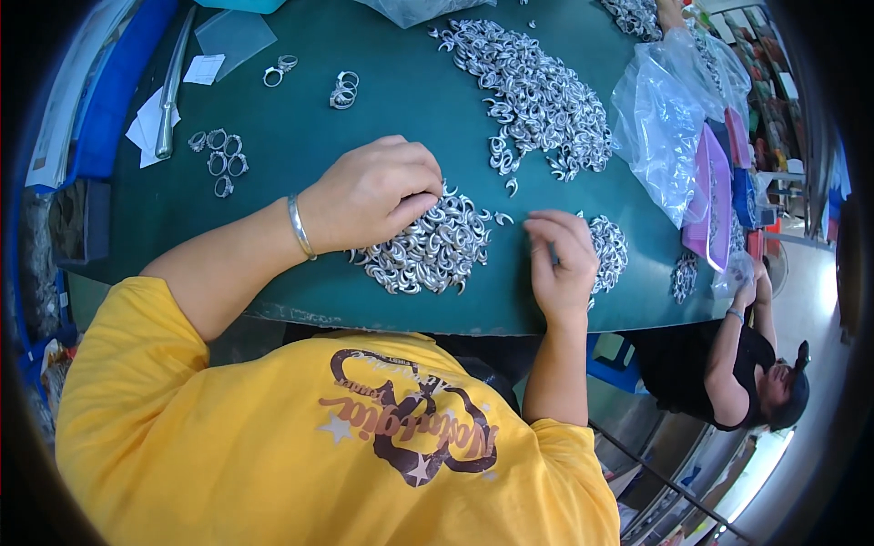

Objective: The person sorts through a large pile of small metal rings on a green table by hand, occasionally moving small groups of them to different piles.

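Silvery crescent pieces [430,247] lie piled at my twelve o'clock; my left hand [381,187] curls over their ten o'clock edge, my right hand [564,262] bends near three; I can't tell if either pinches one

The left hand [373,193] covers part of a heap of silver crescents [432,247], its curled fingertips too obscured to show a grip. The right hand [563,259] partly hides a smaller pile [611,253], while the upper edge crops a clear plastic bag [414,8].
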Tool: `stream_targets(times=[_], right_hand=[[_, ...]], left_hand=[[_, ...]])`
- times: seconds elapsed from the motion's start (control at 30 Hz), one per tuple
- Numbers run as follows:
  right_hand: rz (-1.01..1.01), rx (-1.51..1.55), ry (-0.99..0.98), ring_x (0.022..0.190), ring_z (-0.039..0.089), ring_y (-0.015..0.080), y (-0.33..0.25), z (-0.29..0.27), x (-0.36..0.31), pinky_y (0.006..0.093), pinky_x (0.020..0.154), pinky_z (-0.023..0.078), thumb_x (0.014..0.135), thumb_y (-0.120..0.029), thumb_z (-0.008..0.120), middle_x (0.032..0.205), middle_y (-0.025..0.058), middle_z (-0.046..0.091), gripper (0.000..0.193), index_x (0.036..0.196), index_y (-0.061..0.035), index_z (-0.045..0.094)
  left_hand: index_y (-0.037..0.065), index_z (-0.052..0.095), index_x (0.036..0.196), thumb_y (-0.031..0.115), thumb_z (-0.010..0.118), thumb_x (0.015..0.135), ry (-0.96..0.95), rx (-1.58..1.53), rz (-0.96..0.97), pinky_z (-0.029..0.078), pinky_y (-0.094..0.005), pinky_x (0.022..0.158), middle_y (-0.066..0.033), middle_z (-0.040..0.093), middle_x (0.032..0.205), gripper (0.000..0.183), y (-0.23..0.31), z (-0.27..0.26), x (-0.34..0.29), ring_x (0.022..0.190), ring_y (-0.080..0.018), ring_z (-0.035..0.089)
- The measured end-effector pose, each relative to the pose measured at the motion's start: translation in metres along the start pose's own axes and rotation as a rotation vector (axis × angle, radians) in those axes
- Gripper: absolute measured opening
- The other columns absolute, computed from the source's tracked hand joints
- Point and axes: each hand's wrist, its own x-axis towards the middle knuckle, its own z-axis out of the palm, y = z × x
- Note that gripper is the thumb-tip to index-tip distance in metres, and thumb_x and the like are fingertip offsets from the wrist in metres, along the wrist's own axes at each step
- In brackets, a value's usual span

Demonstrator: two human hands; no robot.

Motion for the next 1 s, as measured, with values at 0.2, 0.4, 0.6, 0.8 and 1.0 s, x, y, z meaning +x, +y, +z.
stream_targets(times=[0.2,0.4,0.6,0.8,1.0], right_hand=[[0.061,-0.039,-0.055,0.086,0.063,0.0323,-0.012,0.018,0.005,0.0394,0.077,0.052,0.081,0.003,0.073,0.093,0.0143,0.066,0.015,0.095,-0.0014,0.071],[0.208,0.011,-0.071,0.088,0.065,0.032,-0.001,0.0,0.003,0.0391,0.077,0.053,0.083,0.006,0.069,0.094,0.0139,0.068,0.014,0.094,-0.002,0.072],[0.144,-0.044,-0.133,0.081,0.064,0.0336,-0.012,0.005,0.002,0.0406,0.073,0.053,0.08,-0.001,0.075,0.089,0.0154,0.065,0.013,0.093,-0.0007,0.071],[0.266,-0.006,-0.096,0.08,0.066,0.0328,-0.012,-0.003,-0.001,0.0376,0.07,0.054,0.084,0.004,0.069,0.092,0.0172,0.066,0.009,0.093,0.0012,0.071],[0.283,-0.015,-0.032,0.08,0.067,0.0334,-0.011,-0.011,0.002,0.0386,0.072,0.054,0.085,0.003,0.069,0.092,0.0173,0.067,0.011,0.096,0.0017,0.071]], left_hand=[[0.003,0.07,0.093,0.006,0.071,0.086,-0.018,0.002,-0.019,0.052,-0.0376,0.083,-0.0097,0.069,0.101,0.007,0.001,-0.001,0.002,0.092,-0.0277,0.065],[0.003,0.071,0.093,0.006,0.071,0.087,-0.01,-0.002,-0.016,0.051,-0.0368,0.083,-0.0099,0.07,0.101,0.007,0.002,-0.001,0.002,0.092,-0.0272,0.065],[0.003,0.071,0.093,0.006,0.07,0.087,-0.019,0.013,-0.024,0.052,-0.0366,0.083,-0.0101,0.07,0.101,0.007,0.002,-0.001,0.002,0.092,-0.0269,0.065],[0.002,0.071,0.093,0.005,0.07,0.087,-0.021,0.007,-0.023,0.051,-0.0366,0.083,-0.0104,0.07,0.101,0.007,0.002,-0.003,0.002,0.091,-0.0268,0.065],[0.002,0.071,0.093,0.005,0.071,0.087,-0.035,0.0,-0.016,0.051,-0.036,0.083,-0.0103,0.07,0.101,0.006,0.003,-0.003,0.003,0.091,-0.0264,0.065]])
